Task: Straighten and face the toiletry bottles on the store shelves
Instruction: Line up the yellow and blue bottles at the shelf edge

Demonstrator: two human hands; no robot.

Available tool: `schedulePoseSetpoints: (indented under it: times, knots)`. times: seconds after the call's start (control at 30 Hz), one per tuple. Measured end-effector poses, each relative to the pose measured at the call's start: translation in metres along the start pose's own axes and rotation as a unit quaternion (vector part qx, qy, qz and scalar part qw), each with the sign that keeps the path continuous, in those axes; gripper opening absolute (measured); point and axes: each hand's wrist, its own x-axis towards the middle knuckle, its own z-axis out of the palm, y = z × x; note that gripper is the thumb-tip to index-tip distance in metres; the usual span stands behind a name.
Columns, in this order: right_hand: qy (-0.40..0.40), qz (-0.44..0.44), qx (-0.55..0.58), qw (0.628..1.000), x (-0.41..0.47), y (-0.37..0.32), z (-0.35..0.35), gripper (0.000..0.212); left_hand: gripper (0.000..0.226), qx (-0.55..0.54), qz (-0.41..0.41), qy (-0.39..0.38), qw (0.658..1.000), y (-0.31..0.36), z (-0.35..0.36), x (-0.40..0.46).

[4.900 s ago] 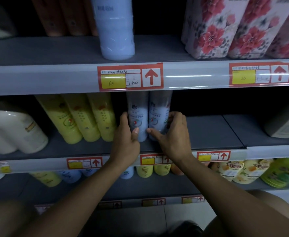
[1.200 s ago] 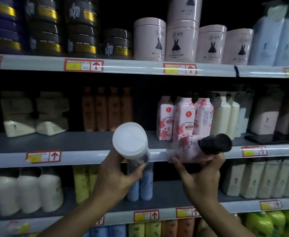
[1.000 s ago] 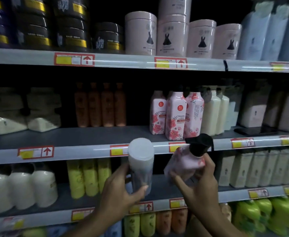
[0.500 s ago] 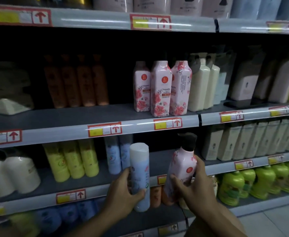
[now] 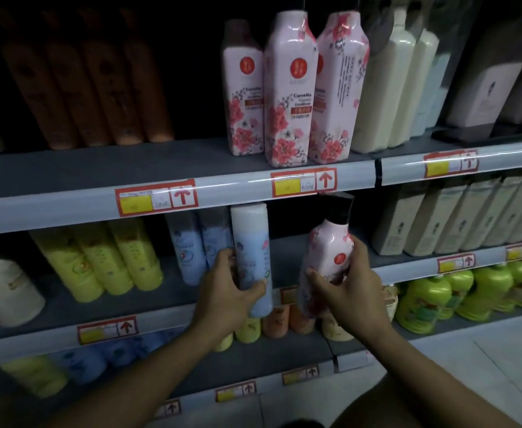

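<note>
My left hand [image 5: 227,290] grips a tall pale-blue bottle [image 5: 252,242] with a white cap, held upright in front of the middle shelf [image 5: 68,307]. Just left of it two matching blue bottles [image 5: 199,242] stand on that shelf. My right hand [image 5: 350,281] holds a pink floral bottle [image 5: 326,257] with a black cap, tilted slightly to the right, its top near the price rail. Three matching pink floral bottles [image 5: 290,88] stand on the upper shelf [image 5: 99,168] above.
Yellow bottles [image 5: 99,257] and white jugs [image 5: 3,291] fill the middle shelf's left side. Grey-beige bottles [image 5: 457,217] stand to the right. Orange-brown bottles [image 5: 89,88] and cream bottles [image 5: 389,94] flank the pink ones. Green bottles [image 5: 457,291] sit lower right.
Both hands have come down from the upper shelf level to the middle shelf, carrying the blue and pink bottles, which are now held upright. The view has moved closer.
</note>
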Motion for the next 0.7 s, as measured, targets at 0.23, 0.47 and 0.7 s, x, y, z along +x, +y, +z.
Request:
schedulePoseSetpoints:
  times: [0.23,0.47,0.7]
  knots:
    - [0.010,0.000,0.027,1.000,0.027,0.000,0.021,0.084,0.049,0.014,0.017,0.055,0.998,0.001,0.009,0.032]
    - [0.015,-0.007,0.018,1.000,0.032,0.003,0.028,0.086,0.050,0.026,0.051,0.117,0.992,-0.008,0.028,0.035]
    - [0.023,0.010,-0.022,0.999,0.019,-0.004,0.018,0.087,0.055,0.054,0.049,0.186,0.980,-0.027,0.039,0.029]
